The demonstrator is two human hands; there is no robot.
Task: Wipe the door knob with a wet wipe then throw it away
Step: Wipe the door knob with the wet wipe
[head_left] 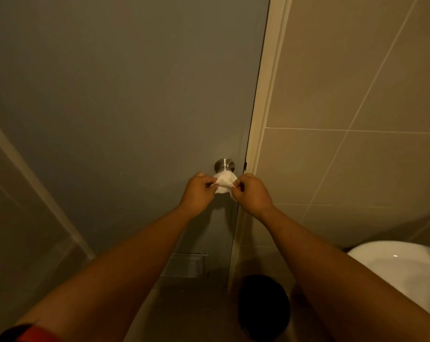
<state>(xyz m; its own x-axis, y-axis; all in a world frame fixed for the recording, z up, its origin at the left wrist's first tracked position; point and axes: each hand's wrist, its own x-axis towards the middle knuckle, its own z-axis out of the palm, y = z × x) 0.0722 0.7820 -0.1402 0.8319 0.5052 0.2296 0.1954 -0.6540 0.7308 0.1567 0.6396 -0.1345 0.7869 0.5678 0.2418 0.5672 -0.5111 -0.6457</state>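
A grey door (125,99) fills most of the view, shut against a pale door frame (265,99), with a beige tiled wall (357,82) to the right. Low on the right sits the white rim of a basin (401,267), and on the floor beneath the frame stands a dark round bin (264,307); a vent grille (186,265) shows at the foot of the door. Both bare forearms reach forward to the brushed-metal door knob (224,164). The left hand (196,191) and the right hand (252,192) are close together, each pinching an opposite edge of the white wet wipe (223,182), which is stretched between them just below the knob's collar and appears to be draped over the knob's rounded end, hiding it. The step in hand looks like the wiping itself: it would go best by keeping the wipe taut, cupping it around the whole ball, then twisting or drawing it side to side so the neck and collar get covered too, without turning the latch. No brand, label or writing can be read anywhere.
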